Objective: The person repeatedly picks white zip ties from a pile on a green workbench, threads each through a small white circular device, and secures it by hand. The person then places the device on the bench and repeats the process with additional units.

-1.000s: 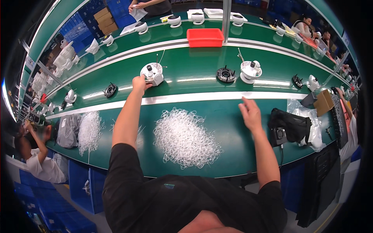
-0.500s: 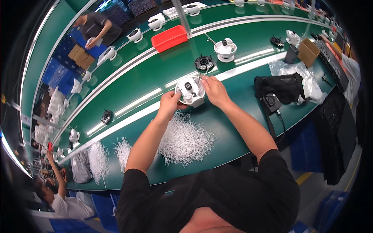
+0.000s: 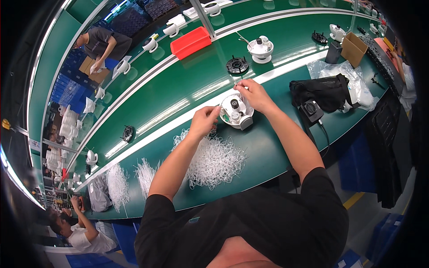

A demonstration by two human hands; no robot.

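Observation:
A white round housing (image 3: pixel 246 120), shaped like a small bowl, sits on the near strip of the bench. Inside it are a black round part (image 3: pixel 234 103), pale fittings and a bit of green. At its left rim is my left hand (image 3: pixel 204 120), fingers curled and thumb against the edge; its grip underneath is partly hidden. Above the far rim, my right hand (image 3: pixel 254 94) pinches the end of a thin white cable (image 3: pixel 235 83). Just beyond lies a black ring-shaped base (image 3: pixel 237 65), near a second white housing (image 3: pixel 262 54) with a cable sticking up.
A heap of white cable ties (image 3: pixel 214 163) lies nearest me, with smaller bundles (image 3: pixel 118 185) to its left. At right are a black mesh bag (image 3: pixel 319 94), a black device (image 3: pixel 311 109) with a cord, and an open carton (image 3: pixel 354 49). A red tray (image 3: pixel 191 43) stands across the green belt.
The white housing and both hands have shifted slightly right in view. My right hand has risen above the far rim with the cable end. My left thumb has moved back to the rim.

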